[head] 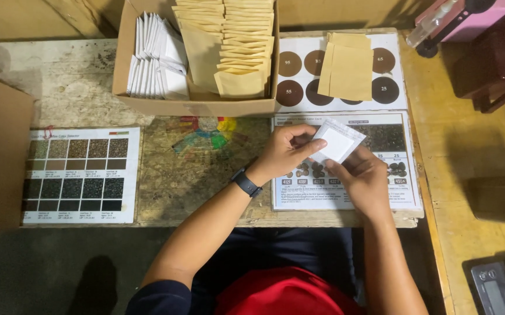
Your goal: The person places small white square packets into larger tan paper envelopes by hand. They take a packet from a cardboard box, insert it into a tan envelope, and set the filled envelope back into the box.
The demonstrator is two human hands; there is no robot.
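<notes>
Over the table (89, 87): both hands are holding one white sachet (337, 140).
Left hand (284, 153): fingers pinching its left edge.
Right hand (364, 179): fingers pinching its near edge.

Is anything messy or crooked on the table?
A little. The loose tan paper envelopes lie tilted over the brown-circle colour chart, hiding some circles. Nothing looks spilled or torn.

my worn wooden bench (83, 87) carries an open cardboard box (194, 105) at the back, a chart of dark squares (80, 175) on the left, a chart of brown circles (299, 76) under tan envelopes (346, 67), and another chart (401, 175) nearest me.
</notes>
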